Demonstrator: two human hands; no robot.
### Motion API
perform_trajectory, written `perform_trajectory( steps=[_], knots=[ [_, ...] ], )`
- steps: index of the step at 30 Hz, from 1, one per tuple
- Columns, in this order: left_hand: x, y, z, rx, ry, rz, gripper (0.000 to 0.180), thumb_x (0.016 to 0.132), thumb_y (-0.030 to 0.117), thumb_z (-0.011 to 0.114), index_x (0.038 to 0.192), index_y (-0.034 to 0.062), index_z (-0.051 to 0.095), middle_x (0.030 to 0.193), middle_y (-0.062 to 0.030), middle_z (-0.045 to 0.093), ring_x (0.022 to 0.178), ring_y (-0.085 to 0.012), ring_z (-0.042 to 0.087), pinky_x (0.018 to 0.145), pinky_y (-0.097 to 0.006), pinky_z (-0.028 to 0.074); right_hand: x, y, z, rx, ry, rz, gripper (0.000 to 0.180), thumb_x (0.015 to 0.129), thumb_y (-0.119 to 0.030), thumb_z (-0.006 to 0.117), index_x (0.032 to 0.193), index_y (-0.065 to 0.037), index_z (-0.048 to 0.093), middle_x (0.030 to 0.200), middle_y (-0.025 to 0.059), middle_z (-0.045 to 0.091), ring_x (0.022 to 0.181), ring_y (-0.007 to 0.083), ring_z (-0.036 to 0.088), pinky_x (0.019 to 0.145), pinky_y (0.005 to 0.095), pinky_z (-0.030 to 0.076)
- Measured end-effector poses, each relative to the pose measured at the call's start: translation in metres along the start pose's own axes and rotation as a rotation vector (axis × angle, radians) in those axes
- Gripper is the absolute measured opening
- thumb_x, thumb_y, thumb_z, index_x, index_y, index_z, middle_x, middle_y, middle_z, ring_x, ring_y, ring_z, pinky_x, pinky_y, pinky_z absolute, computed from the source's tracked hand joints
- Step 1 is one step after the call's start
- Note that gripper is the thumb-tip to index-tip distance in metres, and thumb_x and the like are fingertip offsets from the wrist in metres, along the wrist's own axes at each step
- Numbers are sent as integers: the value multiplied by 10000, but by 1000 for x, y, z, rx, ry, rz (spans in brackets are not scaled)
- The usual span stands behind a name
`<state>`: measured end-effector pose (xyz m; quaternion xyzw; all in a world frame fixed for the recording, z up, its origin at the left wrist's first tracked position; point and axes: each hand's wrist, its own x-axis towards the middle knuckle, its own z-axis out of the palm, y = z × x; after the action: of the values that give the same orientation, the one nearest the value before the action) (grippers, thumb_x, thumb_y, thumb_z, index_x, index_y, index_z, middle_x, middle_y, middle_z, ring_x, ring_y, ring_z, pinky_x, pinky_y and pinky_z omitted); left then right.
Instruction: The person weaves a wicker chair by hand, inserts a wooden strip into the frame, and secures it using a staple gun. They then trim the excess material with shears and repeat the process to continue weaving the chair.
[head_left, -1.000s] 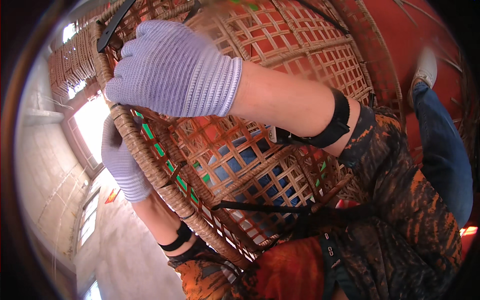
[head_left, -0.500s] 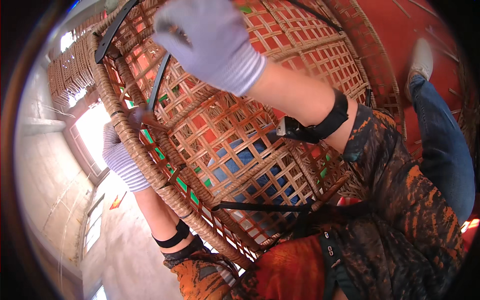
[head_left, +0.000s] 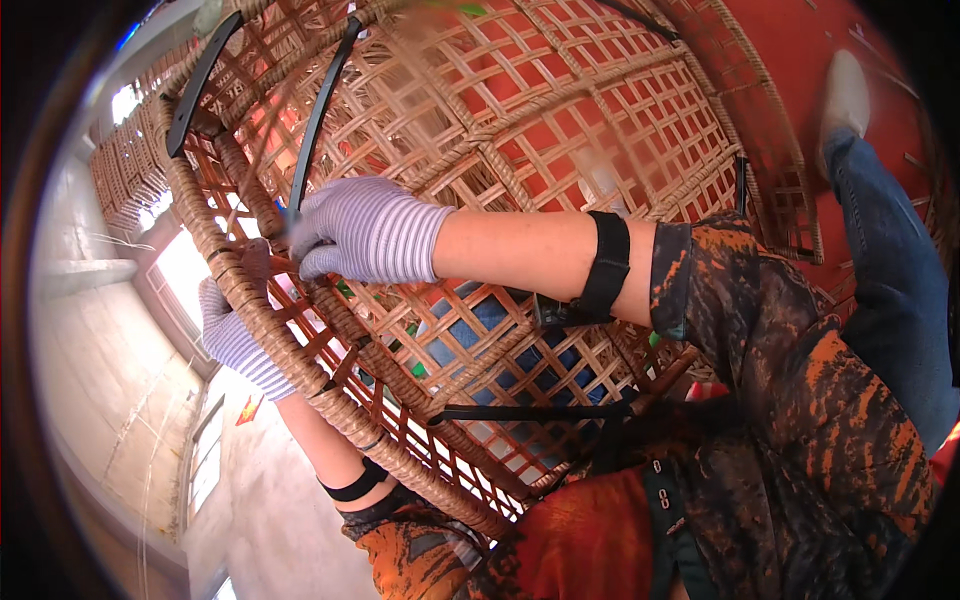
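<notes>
Wicker frame [head_left: 487, 135], brown, open lattice with cord-wrapped edges; located before the person, from the lap upward, filling the middle and top of the view. Its wrapped rim [head_left: 340, 408] runs lengthwise on a diagonal, one end at upper left, the other at lower right near the waist; the lattice spreads from it toward the upper right. Fitted with a black strip [head_left: 324, 105], long axis steep, upper end leaning right, lower end pointing down to the right hand [head_left: 355, 232]; and a second black strip [head_left: 205, 85], shorter, slanting similarly, at the upper-left corner. Right hand: gloved in lilac-and-white knit, fingers curled at the first strip's lower end; whether they grip it cannot be told. Left hand [head_left: 238, 335]: gloved alike, on the rim's outer side, fingertips partly hidden; grasp uncertain. Blue denim [head_left: 495, 335] shows through the lattice; a denim-clad leg [head_left: 890, 260] with a pale shoe [head_left: 847, 95] lies at the right. Against the frame half a second earlier: right hand, then raised and blurred near the top, now lower and beside the rim; first strip's upper end, then covered, now exposed; left hand still at the rim.
</notes>
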<state>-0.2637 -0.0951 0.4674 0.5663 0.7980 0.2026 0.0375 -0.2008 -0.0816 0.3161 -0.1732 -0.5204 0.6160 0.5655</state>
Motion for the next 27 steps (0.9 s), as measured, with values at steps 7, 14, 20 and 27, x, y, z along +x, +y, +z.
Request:
perform_trajectory(
  steps=[7,14,20,27],
  knots=[
    [6,-14,-31,-154,-434,-143,317,890,193,581,1165,37,565,1022,-121,618,840,-223,642,591,-360,594,0,4,-4,111,-101,290,234,783,-306,636,920,-137,722,866,130,695,838,305,663,803,398,507],
    [-17,-76,-36,-383,-250,-684,440,953,396,456,1250,72,479,1130,-144,569,990,-298,557,719,-486,516,17,-14,1,-27,-61,404,207,761,-281,652,860,-105,694,847,135,689,836,317,657,789,396,516],
    [-27,-43,-25,-302,-115,-558,201,926,141,543,1013,-23,622,854,-49,616,735,-114,583,657,-234,498,9,-21,11,107,64,312,196,778,-217,670,849,-34,664,766,131,667,723,246,647,707,347,515],
    [-27,-73,-5,-230,42,-183,203,851,87,620,1002,-34,680,870,-86,685,744,-136,614,726,-287,509,11,-37,11,-5,29,376,230,769,-176,667,960,-47,674,819,133,666,737,260,644,747,361,514]
  ],
)
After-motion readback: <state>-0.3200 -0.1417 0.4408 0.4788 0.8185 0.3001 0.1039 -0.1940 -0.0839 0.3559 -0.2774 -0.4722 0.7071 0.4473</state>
